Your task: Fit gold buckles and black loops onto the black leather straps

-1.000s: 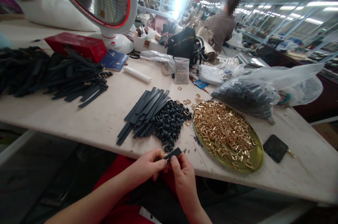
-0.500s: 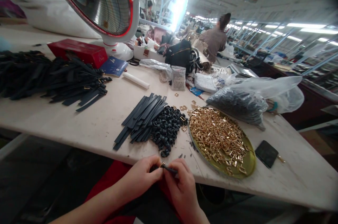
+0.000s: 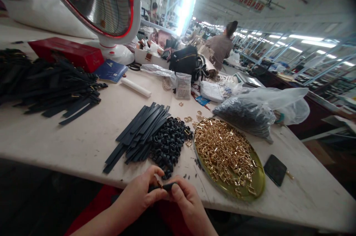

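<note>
Both hands meet just in front of the table's near edge, at a dark strap (image 3: 168, 186) with a small gold buckle (image 3: 159, 184) on it. My left hand (image 3: 144, 190) pinches the strap at the buckle end. My right hand (image 3: 187, 198) has thumb and fingers closed on the strap's other side. Beyond them lie a pile of small black loops (image 3: 166, 141) and a stack of flat dark straps (image 3: 139, 128). To the right, a round gold-coloured tray (image 3: 257, 188) bears a heap of gold buckles (image 3: 222, 150).
Finished-looking dark straps (image 3: 55, 84) are heaped at the left, near a red box (image 3: 66, 53) and a fan heater (image 3: 94, 2). A clear plastic bag (image 3: 250, 110) of dark pieces lies behind the tray. A phone (image 3: 275, 169) rests at right. A person (image 3: 219, 49) is farther back.
The view has shifted slightly, so the table items appear lower and more to the left. Both hands still hold the strap, and my right thumb now lies along its top.
</note>
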Motion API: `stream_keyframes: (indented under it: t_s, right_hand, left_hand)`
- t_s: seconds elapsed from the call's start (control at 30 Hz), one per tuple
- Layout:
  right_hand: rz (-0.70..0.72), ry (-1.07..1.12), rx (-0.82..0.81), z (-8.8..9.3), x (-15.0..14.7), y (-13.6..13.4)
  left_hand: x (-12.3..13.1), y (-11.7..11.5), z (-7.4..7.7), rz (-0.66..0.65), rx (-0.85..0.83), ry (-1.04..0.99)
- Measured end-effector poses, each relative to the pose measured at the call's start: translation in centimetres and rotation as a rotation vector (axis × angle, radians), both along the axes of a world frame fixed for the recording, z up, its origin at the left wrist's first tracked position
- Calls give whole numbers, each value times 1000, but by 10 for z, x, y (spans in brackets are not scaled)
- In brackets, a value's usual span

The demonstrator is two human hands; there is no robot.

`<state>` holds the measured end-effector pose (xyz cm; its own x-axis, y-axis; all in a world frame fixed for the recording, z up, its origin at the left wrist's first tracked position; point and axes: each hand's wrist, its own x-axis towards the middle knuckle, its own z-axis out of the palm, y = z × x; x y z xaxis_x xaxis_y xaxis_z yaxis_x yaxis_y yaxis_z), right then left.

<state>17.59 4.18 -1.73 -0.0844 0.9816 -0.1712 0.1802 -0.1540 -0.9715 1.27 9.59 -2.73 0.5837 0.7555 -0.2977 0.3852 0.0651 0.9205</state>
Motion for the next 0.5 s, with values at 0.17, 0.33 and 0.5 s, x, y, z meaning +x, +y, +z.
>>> stream_keyframes:
  t_s: [0.17,0.33,0.5]
  right_hand:
    - [-259,-550,233,-4,44,66]
    - [-261,-692,268,-22,64,122]
    - [-286,-689,257,-30,69,122]
  left_hand:
    - [4,1,4,-39,-5,-24]
    - [1,1,0,58,3,-79]
    - [0,1,-2,92,39,-49]
